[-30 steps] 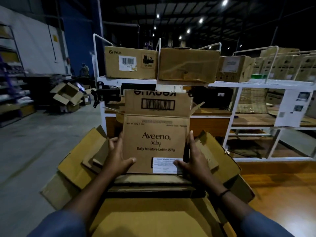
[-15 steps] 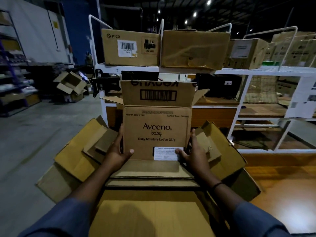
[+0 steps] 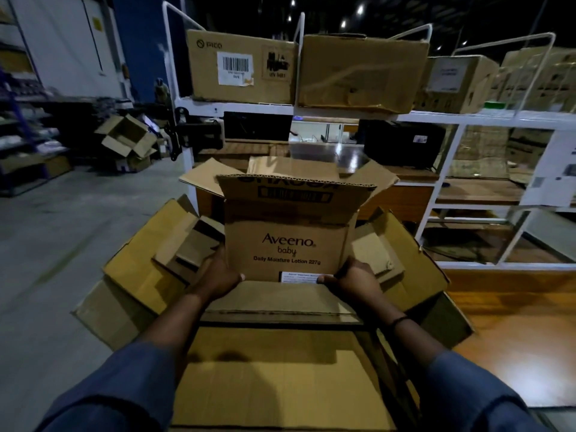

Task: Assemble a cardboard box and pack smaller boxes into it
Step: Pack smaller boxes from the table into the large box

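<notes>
Left hand (image 3: 218, 275) and right hand (image 3: 355, 280) grip the "Aveeno baby" carton (image 3: 288, 238)

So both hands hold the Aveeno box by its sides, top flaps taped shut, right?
No. The head view shows the top flaps open, not taped shut. The left hand and right hand do hold the Aveeno box by its sides.

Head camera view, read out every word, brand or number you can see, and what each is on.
"Aveeno baby": front of the held box.
"Daily Moisture Lotion 227g": same front.
"PICO": left shelf box.
"UN 3481": same shelf box.
Too small or blurred: held box's white label, flap print, barcode sticker digits, other shelf labels.
</notes>
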A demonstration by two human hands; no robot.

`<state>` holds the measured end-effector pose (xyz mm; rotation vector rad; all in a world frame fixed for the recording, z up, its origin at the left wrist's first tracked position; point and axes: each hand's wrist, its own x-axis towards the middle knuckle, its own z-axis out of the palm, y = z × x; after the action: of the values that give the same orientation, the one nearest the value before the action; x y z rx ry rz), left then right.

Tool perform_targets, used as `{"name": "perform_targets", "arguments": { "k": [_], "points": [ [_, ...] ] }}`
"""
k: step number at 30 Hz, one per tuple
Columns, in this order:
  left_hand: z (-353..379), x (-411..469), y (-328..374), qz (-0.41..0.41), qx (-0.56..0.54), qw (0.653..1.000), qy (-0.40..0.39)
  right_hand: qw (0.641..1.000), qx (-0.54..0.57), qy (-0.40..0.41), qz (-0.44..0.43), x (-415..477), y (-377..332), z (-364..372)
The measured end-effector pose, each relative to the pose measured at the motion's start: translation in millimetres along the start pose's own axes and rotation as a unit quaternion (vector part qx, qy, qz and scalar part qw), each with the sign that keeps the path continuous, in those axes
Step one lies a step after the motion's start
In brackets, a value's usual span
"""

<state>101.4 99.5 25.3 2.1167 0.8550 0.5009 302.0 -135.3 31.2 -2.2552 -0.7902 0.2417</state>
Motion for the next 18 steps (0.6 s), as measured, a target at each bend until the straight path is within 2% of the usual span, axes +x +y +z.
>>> {"name": "perform_targets", "arguments": {
  "k": [2,3,4,5,6,8,10,11,12,13,15,17,18],
  "points": [
    [-4.9,4.7,-3.8,-0.001,-0.041,0.999,-0.029,0.999,0.028,-0.024,0.001,-0.6,-3.1,-3.4],
    [-8.4,5.5,-1.3,-0.002,-0.099,0.995,-0.016,0.997,0.067,-0.031,-0.006,1.2,-3.0,-7.0],
    [-11.4,2.8,4.8,-0.001,-0.164,0.986,0.035,0.992,0.121,-0.034,-0.010,0.5,-5.2,-13.3],
    [-16.1,-1.4,11.4,0.002,-0.212,0.970,0.123,0.988,0.151,-0.004,-0.018,1.5,-5.3,-20.5],
    [-23.7,-5.7,20.7,0.015,-0.226,0.946,0.231,0.986,0.151,0.060,-0.047,2.1,-7.3,-31.2],
    [-45.5,-14.0,47.1,0.087,-0.164,0.895,0.407,0.959,0.112,0.210,-0.154,5.1,-15.4,-59.0],
    [-71.5,-13.2,75.2,0.198,-0.098,0.859,0.462,0.911,0.075,0.309,-0.263,7.9,-40.0,-94.8],
    [-84.1,-6.7,87.7,0.251,-0.068,0.850,0.458,0.896,0.067,0.321,-0.298,10.2,-55.2,-110.9],
    [-95.8,0.0,102.9,0.293,-0.042,0.845,0.445,0.895,0.075,0.301,-0.322,9.3,-75.1,-126.9],
    [-106.9,9.6,117.7,0.311,-0.022,0.853,0.419,0.911,0.100,0.244,-0.317,15.6,-91.5,-138.5],
    [-118.9,24.2,144.9,0.301,0.006,0.903,0.307,0.953,0.131,0.105,-0.252,27.6,-122.0,-149.3],
    [-119.1,37.5,160.3,0.239,0.028,0.960,0.142,0.981,0.092,0.043,-0.165,52.0,-134.7,-148.0],
    [-119.3,45.6,162.9,0.196,0.031,0.978,0.067,0.989,0.058,0.025,-0.134,62.6,-137.1,-149.4]
  ]
}}
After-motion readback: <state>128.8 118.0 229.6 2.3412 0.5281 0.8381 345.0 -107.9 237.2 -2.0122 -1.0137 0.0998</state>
